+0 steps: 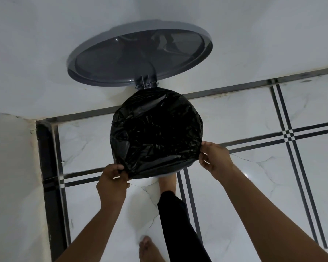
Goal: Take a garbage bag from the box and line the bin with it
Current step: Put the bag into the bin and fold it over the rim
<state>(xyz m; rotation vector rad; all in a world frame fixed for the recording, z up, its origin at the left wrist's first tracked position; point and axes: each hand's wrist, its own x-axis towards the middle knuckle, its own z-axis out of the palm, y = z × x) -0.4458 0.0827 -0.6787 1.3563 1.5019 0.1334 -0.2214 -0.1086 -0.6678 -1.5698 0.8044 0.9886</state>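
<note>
1 bag (156,132) lining 1 bin (170,172), 2 hands (113,179) pinching

The black garbage bag (156,132) was stretched over the mouth of the bin (167,173), of which only a pale sliver showed at the near edge. The grey lid (138,53) stood open against the wall (45,44). The left hand (113,181) pinched the bag at the near-left rim; the right hand (215,157) gripped it at the near-right rim. One bare foot (167,183) was placed at the bin's base on the tiled floor (254,186).
</note>
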